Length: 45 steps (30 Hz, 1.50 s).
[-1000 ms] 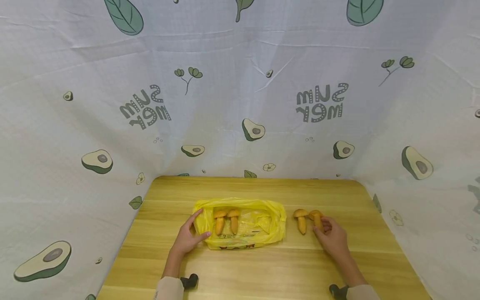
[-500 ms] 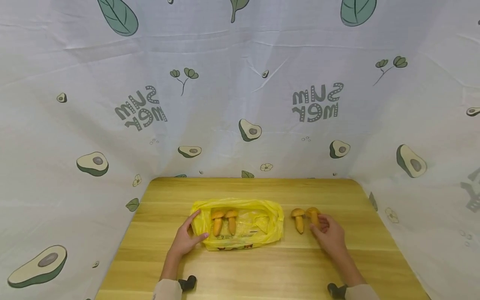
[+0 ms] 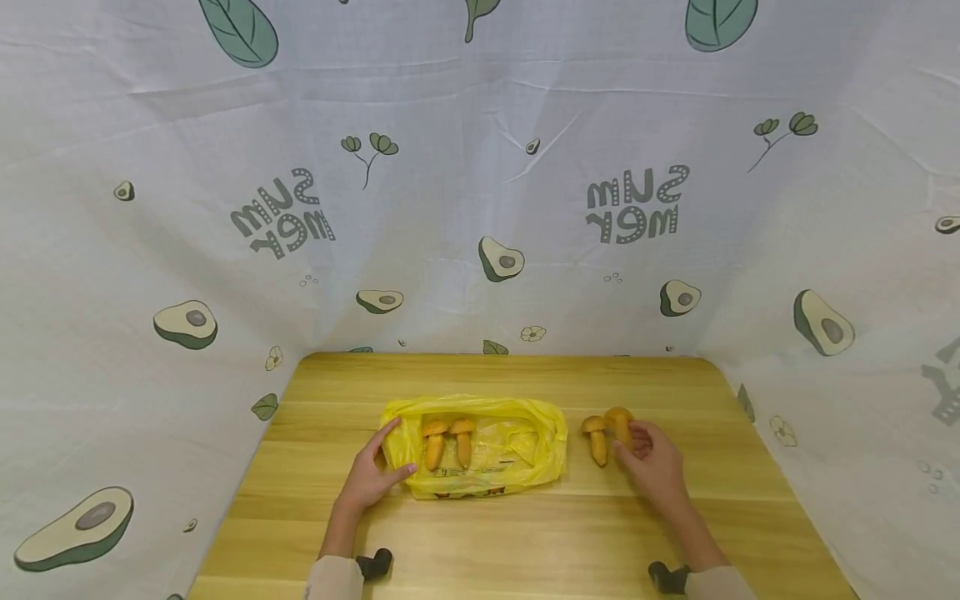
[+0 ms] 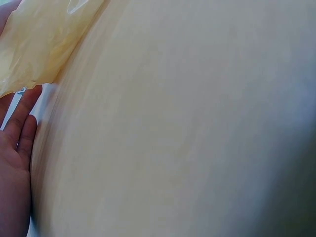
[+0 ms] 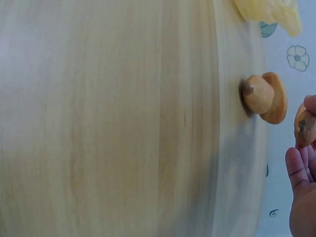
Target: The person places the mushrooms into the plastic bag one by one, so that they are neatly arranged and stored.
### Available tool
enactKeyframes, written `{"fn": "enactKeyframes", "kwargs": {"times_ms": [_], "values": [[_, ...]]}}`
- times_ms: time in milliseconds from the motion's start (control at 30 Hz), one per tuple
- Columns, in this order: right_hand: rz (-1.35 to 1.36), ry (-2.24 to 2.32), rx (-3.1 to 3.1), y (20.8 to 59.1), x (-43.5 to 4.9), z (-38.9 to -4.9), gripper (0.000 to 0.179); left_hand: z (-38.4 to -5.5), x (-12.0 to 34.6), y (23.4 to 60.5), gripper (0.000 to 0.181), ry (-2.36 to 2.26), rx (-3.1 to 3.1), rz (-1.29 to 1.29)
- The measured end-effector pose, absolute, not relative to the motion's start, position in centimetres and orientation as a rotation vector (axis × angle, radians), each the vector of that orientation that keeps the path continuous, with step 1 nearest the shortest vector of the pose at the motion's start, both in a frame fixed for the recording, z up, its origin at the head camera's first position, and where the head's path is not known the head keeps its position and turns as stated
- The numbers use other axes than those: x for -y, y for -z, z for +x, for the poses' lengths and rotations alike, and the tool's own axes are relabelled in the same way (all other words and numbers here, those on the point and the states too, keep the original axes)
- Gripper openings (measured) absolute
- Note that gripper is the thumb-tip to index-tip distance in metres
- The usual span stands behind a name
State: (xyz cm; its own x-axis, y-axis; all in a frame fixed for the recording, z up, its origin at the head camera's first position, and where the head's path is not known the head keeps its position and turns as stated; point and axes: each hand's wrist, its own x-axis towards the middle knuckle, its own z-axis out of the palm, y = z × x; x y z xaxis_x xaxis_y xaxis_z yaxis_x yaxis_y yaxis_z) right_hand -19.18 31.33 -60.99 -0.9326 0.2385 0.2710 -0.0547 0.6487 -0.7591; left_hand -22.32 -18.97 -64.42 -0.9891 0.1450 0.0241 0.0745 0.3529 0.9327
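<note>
A yellow plastic bag (image 3: 555, 446) lies with its mouth facing up on the table, and two orange-brown mushrooms (image 3: 434, 446) (image 3: 463, 444) lie side by side in its left part. My left hand (image 3: 367, 479) holds the bag's left end, thumb and forefinger over the rim. In the left wrist view, other fingers (image 4: 27, 113) reach beneath the bag's edge. My right hand (image 3: 660, 467) pinches a mushroom (image 3: 620, 423) between thumb and fingers, its cap pointing away. Just left of it another mushroom (image 3: 596, 442) lies on the wood, also seen in the right wrist view.
The wooden table (image 3: 510, 550) ends at a white cloth backdrop (image 3: 420, 208) printed with avocados and leaves, which also rises along both sides. Dark wrist mounts (image 3: 375, 565) (image 3: 667, 577) sit by both sleeves.
My right hand has moved slightly left and away from me with the mushroom, which has shifted up in the view. The left hand stays at the bag. The head view has shifted a little.
</note>
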Motion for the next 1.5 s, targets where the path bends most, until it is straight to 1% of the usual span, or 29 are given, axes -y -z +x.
{"fn": "enactKeyframes", "kwargs": {"times_ms": [133,367,567,800,1000,1333,1500], "values": [[-0.127,-1.199,2.517,60.8,-30.9,-19.2,0.043,-22.1,18.6,64.0,0.088,-1.742,-2.529,0.17],[-0.142,-1.245,2.531,60.0,-30.0,-19.3,0.045,-21.0,17.9,61.9,0.087,-1.75,-2.532,0.182],[-0.138,-1.252,2.544,59.4,-29.1,-19.6,0.048,-20.9,18.0,61.6,0.087,-1.767,-2.52,0.199],[-0.133,-1.258,2.543,59.0,-28.0,-19.9,0.048,-22.3,19.1,64.3,0.087,-1.752,-2.537,0.245],[-0.152,-1.29,2.549,58.6,-27.1,-20.0,0.048,-22.2,18.9,64.2,0.086,-1.755,-2.546,0.239],[-0.09,-1.313,2.504,58.7,-25.5,-20.7,0.045,-20.6,18.2,60.6,0.088,-1.769,-2.498,0.225],[-0.068,-1.378,2.492,58.7,-24.6,-20.9,0.044,-20.5,18.3,60.2,0.087,-1.765,-2.495,0.238]]}}
